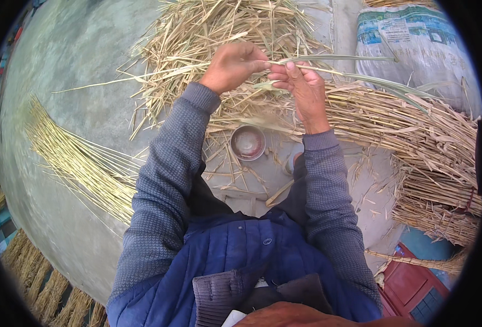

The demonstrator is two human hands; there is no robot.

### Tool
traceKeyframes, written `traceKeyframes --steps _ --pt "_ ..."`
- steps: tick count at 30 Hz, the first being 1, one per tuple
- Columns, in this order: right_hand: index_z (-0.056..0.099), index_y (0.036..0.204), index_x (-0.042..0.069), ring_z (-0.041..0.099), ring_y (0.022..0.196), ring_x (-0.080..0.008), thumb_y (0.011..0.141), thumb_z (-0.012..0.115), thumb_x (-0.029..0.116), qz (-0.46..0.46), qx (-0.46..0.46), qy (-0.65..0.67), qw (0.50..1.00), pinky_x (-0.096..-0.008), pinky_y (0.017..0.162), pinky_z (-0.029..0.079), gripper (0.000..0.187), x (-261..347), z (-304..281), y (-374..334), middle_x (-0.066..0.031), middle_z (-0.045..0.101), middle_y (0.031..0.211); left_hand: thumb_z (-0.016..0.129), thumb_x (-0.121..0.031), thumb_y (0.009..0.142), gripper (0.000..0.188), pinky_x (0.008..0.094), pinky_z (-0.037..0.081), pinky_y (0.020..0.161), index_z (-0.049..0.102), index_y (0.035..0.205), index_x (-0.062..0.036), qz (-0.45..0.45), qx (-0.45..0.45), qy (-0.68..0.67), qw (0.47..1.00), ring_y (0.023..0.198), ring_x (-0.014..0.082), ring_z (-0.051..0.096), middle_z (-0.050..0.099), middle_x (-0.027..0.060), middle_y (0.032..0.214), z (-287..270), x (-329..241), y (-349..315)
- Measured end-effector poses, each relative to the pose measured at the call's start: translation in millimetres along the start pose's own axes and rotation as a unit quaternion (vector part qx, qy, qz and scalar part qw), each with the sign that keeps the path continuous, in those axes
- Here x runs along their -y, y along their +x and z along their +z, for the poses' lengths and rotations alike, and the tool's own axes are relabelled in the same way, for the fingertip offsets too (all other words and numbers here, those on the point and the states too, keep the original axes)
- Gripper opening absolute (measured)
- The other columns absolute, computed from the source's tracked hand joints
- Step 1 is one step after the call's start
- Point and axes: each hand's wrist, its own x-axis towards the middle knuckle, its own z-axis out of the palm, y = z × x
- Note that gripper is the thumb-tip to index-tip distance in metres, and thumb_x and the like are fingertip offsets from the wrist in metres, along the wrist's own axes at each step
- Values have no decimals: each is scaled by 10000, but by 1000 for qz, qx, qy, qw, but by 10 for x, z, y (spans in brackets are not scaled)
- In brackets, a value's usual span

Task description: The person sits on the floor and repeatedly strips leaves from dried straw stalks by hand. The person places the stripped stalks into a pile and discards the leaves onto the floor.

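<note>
My left hand (234,64) and my right hand (307,92) are raised close together over a heap of dry husks and leaves (224,27). Between them they pinch a thin reed stalk (329,71), thumbs against fingertips. Long green-grey leaves (355,58) trail from it to the right. A pale strand sticks out leftward from behind my left wrist; whether it belongs to the same stalk is hidden. Beneath the hands, a small round metal bowl (248,143) stands on the ground, reddish-brown inside.
Unstripped reeds (393,114) form a thick stack on the right, with tied bundles (434,204) below it. Smooth yellowish stalks (83,161) lie fanned out on the concrete floor at left. A printed white sack (415,71) stands far right; a dark red object (415,278) lies near right.
</note>
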Motion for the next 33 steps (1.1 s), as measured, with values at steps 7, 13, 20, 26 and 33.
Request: traceKeyframes --steps 7,13,20,26,33 --pt "596 1158 -51 730 920 -215 1033 580 223 29 -24 -43 998 -281 774 601 301 -42 -23 16 -194 717 1071 784 -191 872 199 249 553 694 719 965 -27 -56 -132 -193 971 770 108 691 749 65 879 -348 89 106" --pt "592 1153 -49 728 929 -220 1032 581 218 14 -29 -38 999 -280 781 601 294 -4 -96 12 -196 713 1075 789 -273 836 242 340 517 679 714 959 -79 86 -239 354 900 746 186 677 741 58 831 -696 375 32" --pt "582 1168 -44 724 937 -218 1016 610 220 -1 -53 8 999 -281 788 601 306 30 -53 52 -194 709 1081 724 -268 876 227 379 515 677 730 947 -52 22 62 126 990 733 264 670 710 109 785 -493 284 -43" --pt "600 1119 -27 728 887 -204 962 686 153 -16 -63 6 998 -270 760 602 254 -84 75 59 -169 717 1025 745 -195 867 189 352 512 649 729 926 -15 80 56 157 983 714 235 672 712 126 811 -353 174 -36" --pt "609 1039 -20 710 749 -149 924 688 67 -18 -100 -26 994 -237 657 577 165 -205 7 88 -116 712 884 736 -200 856 149 387 504 637 700 876 -56 109 57 214 969 677 294 650 658 117 703 -231 209 -53"
